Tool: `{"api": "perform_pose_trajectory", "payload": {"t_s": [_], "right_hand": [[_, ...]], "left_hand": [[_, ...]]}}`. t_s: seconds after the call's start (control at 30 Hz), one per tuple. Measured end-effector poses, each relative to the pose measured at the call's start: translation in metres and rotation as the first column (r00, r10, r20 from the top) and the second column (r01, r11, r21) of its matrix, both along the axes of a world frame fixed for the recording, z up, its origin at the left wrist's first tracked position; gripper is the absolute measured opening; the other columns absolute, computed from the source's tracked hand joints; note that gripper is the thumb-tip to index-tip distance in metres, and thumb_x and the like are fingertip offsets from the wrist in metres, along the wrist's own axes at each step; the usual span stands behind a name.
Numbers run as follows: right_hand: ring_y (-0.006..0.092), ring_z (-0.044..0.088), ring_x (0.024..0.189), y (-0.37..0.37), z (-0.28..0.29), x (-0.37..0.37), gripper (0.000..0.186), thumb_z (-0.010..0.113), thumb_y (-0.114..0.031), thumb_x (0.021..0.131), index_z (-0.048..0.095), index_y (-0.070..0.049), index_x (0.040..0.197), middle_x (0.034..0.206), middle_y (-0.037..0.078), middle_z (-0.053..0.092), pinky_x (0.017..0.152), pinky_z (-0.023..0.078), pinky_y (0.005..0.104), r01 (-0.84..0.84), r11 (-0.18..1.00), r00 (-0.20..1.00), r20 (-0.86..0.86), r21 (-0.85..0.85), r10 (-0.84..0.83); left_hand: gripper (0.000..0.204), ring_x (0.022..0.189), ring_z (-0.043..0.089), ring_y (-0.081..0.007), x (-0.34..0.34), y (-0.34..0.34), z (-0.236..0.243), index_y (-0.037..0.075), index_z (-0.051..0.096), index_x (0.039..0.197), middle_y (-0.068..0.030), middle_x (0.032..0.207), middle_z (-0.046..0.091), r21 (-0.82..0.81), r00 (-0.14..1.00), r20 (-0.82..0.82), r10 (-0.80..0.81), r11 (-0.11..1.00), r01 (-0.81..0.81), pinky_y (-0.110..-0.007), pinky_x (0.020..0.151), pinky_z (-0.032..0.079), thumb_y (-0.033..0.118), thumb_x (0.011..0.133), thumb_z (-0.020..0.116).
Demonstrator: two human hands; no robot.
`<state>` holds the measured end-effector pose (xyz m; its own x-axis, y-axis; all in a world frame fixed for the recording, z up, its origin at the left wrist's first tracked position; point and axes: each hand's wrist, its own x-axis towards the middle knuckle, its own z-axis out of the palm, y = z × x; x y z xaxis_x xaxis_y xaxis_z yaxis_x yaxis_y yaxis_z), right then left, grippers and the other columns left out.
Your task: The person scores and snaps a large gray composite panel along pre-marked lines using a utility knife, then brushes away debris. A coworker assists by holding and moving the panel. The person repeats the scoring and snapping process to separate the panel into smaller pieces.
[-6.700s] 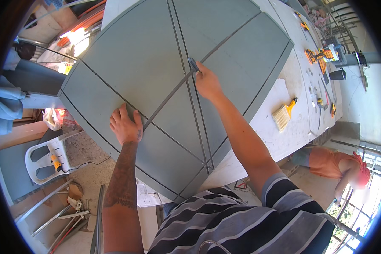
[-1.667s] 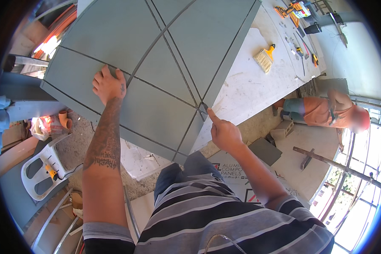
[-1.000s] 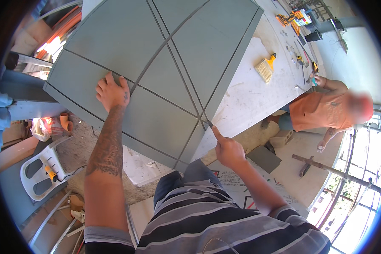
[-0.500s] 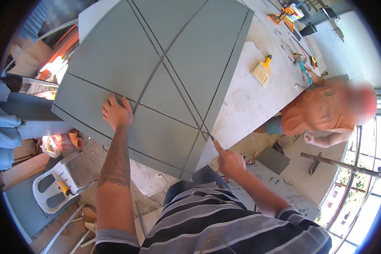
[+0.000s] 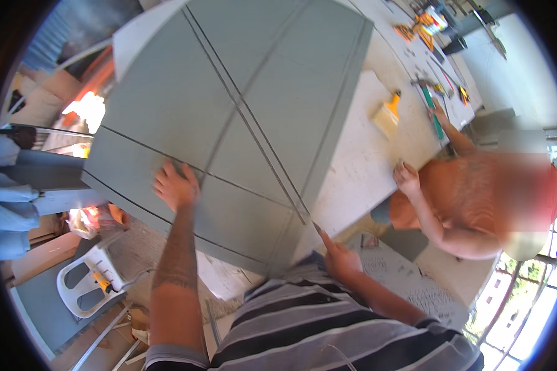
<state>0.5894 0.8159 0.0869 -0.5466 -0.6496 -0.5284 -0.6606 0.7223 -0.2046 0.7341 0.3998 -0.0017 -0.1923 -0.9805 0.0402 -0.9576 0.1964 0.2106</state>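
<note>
A large grey-green panel (image 5: 142,102) with dark straight grooves crossing it lies on the white table in front of me. My left hand (image 5: 177,187) rests on its near left part, fingers spread, beside a groove. At the panel's near right edge, where several grooves meet, is my right hand (image 5: 341,258). Its fingers are closed, and a small dark tip sticks out past them toward the edge. What that tip belongs to is too blurred to name.
A yellow-handled brush (image 5: 387,117) lies on the white table (image 5: 346,161). At the right, a co-worker in orange (image 5: 464,198) has a hand at a green-handled hammer (image 5: 432,111). A power drill (image 5: 414,29) stands at the back; a white plastic chair (image 5: 74,287) is on the lower left.
My right hand has shifted slightly right and nearer my body, its index finger no longer stretched out. My left hand stays on the panel. The co-worker's free hand has come up to the table edge.
</note>
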Motion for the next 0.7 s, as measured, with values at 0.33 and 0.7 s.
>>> {"api": "perform_pose_trajectory", "payload": {"t_s": [0.33,0.7], "right_hand": [[0.0414,0.072,0.074,-0.120,0.031,-0.096,0.051,0.060,-0.005,0.097,0.050,0.001,0.147,0.092,0.024,0.071,0.066,0.056,0.0435,0.210,0.643,0.977,0.130,-0.737,-0.170],[0.0269,0.065,0.081,-0.552,-0.032,-0.238,0.042,0.057,-0.023,0.104,0.058,-0.010,0.144,0.101,0.014,0.068,0.074,0.054,0.0402,0.267,0.539,0.943,0.332,-0.799,0.025]], "left_hand": [[0.057,0.129,0.046,-0.0364,0.005,-0.013,0.002,0.012,0.049,0.147,-0.0174,0.137,0.051,-0.048,1.000,-0.008,0.023,0.999,-0.024,-0.051,0.107,0.037,0.043,0.100,0.057],[0.057,0.127,0.046,-0.0393,-0.001,-0.015,0.003,0.010,0.052,0.145,-0.0196,0.134,0.050,-0.064,1.000,-0.024,0.012,0.998,-0.013,-0.053,0.107,0.037,0.041,0.097,0.060]]}}
